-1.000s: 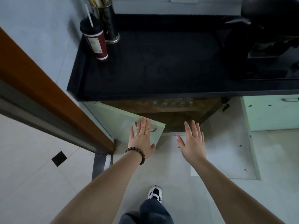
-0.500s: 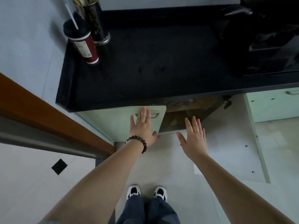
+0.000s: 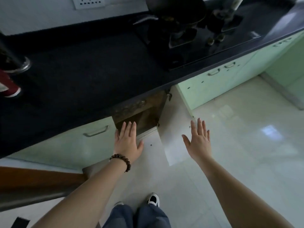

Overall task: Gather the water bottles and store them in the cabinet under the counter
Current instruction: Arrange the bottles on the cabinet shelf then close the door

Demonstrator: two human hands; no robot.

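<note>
Under the black counter (image 3: pixel 92 66) the cabinet (image 3: pixel 141 114) stands half open, and its brown inside shows. Several clear water bottles (image 3: pixel 131 106) stand in a row inside, only their tops visible below the counter edge. The pale green left door (image 3: pixel 69 142) with a metal handle (image 3: pixel 96 131) is swung nearly flat against the cabinet front. My left hand (image 3: pixel 127 142), with a bead bracelet on the wrist, is flat with straight fingers at that door's right edge, fingertips over the opening. My right hand (image 3: pixel 198 139) hovers with fingers spread, in front of the white inner face of the open right door (image 3: pixel 172 134).
A red cup (image 3: pixel 8 86) and a metal utensil holder (image 3: pixel 18 63) stand at the counter's left. A dark stove with a pan (image 3: pixel 177 18) sits at the right. More green cabinet doors (image 3: pixel 218 86) run right. A wooden door frame (image 3: pixel 37 181) lies left. My feet stand on the tiled floor (image 3: pixel 238 153).
The left door has swung from ajar to nearly shut under my left hand, which now sits at its right edge. The view has turned to the right. My right hand moved right.
</note>
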